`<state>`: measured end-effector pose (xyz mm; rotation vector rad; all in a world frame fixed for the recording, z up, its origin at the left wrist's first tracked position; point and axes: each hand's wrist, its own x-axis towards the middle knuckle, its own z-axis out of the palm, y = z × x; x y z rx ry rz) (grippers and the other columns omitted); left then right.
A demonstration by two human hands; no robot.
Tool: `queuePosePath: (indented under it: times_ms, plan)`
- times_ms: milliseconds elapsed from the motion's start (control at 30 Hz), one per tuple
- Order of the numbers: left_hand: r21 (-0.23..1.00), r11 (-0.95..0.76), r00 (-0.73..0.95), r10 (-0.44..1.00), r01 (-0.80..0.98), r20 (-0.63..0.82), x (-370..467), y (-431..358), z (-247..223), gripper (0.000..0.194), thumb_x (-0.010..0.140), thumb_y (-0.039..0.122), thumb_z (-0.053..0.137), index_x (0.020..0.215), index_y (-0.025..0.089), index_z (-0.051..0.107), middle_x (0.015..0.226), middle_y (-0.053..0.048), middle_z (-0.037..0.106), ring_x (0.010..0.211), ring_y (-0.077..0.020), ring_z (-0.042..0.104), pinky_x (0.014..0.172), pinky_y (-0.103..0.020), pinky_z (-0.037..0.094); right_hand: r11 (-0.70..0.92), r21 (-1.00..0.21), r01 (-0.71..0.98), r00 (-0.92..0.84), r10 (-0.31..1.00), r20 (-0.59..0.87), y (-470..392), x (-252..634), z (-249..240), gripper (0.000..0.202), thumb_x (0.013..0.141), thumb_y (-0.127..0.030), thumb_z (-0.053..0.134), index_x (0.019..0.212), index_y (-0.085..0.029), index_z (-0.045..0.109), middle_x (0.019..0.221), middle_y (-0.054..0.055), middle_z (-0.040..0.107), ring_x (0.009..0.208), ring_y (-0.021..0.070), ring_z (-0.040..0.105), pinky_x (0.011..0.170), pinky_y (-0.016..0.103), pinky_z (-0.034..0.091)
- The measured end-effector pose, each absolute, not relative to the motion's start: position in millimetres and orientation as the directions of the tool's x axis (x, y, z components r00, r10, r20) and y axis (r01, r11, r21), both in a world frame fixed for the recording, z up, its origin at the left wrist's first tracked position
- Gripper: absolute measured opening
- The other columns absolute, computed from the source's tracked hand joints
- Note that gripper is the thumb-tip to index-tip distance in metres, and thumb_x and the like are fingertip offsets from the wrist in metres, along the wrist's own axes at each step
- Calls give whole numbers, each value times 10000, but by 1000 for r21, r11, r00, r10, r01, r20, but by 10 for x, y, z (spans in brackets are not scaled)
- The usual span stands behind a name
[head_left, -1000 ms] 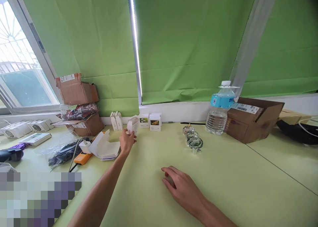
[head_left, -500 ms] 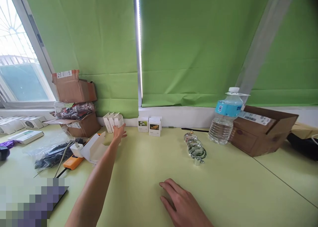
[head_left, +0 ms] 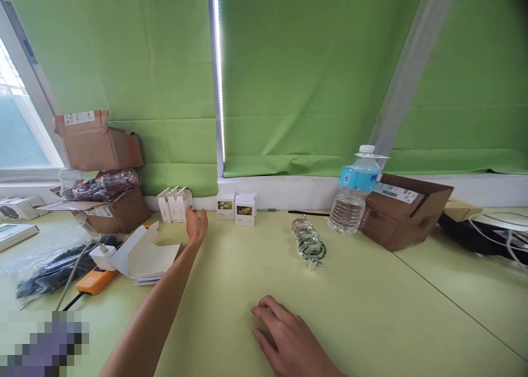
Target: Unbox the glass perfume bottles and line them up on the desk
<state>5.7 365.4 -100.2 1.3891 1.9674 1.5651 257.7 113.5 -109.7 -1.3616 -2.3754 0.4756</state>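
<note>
My left hand (head_left: 197,225) is stretched out at the back left of the table, its fingers apart and holding nothing. Its fingertips are right beside a row of small open white boxes (head_left: 178,207); whether they touch the nearest box I cannot tell. A little to the right stand small white cartons with flower pictures, one with white flowers (head_left: 225,207) and one with orange flowers (head_left: 245,209). Close to me, my right hand (head_left: 284,333) rests on the table, fingers loosely bent and apart, with nothing in it.
Shiny wrapped ornaments (head_left: 309,242) lie in the middle right. Behind them stand a large water bottle (head_left: 348,206) and an open cardboard box (head_left: 402,214). On the left are stacked cardboard boxes (head_left: 94,146), a white paper sheet (head_left: 154,260), a white plug (head_left: 103,256) and an orange power strip (head_left: 95,280).
My left hand has drawn slightly back from the white boxes, its fingers spreading. The view has shifted right, so things appear further left. My right hand stays low over the table.
</note>
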Motion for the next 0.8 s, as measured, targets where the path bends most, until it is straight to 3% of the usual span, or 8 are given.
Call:
queuePosePath:
  times_ms: [133,233,333,433,533,667,800]
  plan:
    - [637,-296,-149,823,712,548,417,3571,-976,526,859,298,623,1352,234,449,1473,-98,384,1316,-287,409,1077,-491,365,472,-453,756,-462,875,142,1097,2572,-1056,236,920,-231,457,1098,-231,613,1078,43,598,948,195,601,807,269,435]
    - [485,-427,68,799,763,597,681,3591,-948,722,750,213,703,1400,268,393,1569,-53,230,1436,-296,203,1173,-443,224,470,-440,765,-464,876,129,1075,2577,-1021,218,919,-245,458,1063,-222,620,1086,43,597,950,196,600,792,269,429]
    - [392,-462,159,783,795,601,878,3624,-947,741,720,199,707,1388,219,388,1578,-85,197,1451,-344,129,1173,-508,182,472,-426,772,-468,875,122,1071,2584,-1015,217,911,-246,459,1046,-214,626,1089,47,596,946,197,603,783,269,431]
    - [336,-456,187,779,824,599,977,3613,-949,570,789,187,630,1323,181,430,1533,-141,287,1437,-343,185,1153,-517,223,486,-407,773,-477,869,132,1081,2588,-1040,206,891,-233,470,1017,-207,631,1086,50,596,940,201,606,773,273,438]
    - [296,-444,204,782,846,589,995,3544,-926,441,843,168,562,1272,176,465,1406,-167,452,1368,-319,339,1126,-486,285,497,-393,773,-483,864,143,1088,2591,-1054,199,884,-234,474,996,-203,636,1068,54,602,940,208,607,769,278,442]
    - [266,-417,214,801,869,559,979,3376,-875,372,879,227,564,1239,159,503,1301,-139,521,1241,-294,465,1051,-508,354,509,-378,774,-492,858,148,1066,2604,-1015,202,897,-251,465,975,-191,641,1041,58,612,901,204,612,748,280,441]
    - [243,-443,263,804,863,534,980,3058,-850,233,829,176,591,1058,216,591,1167,-110,592,1147,-290,524,972,-436,424,509,-370,777,-475,860,185,1056,2627,-973,225,922,-253,427,962,-195,641,998,53,627,877,199,614,739,283,430]
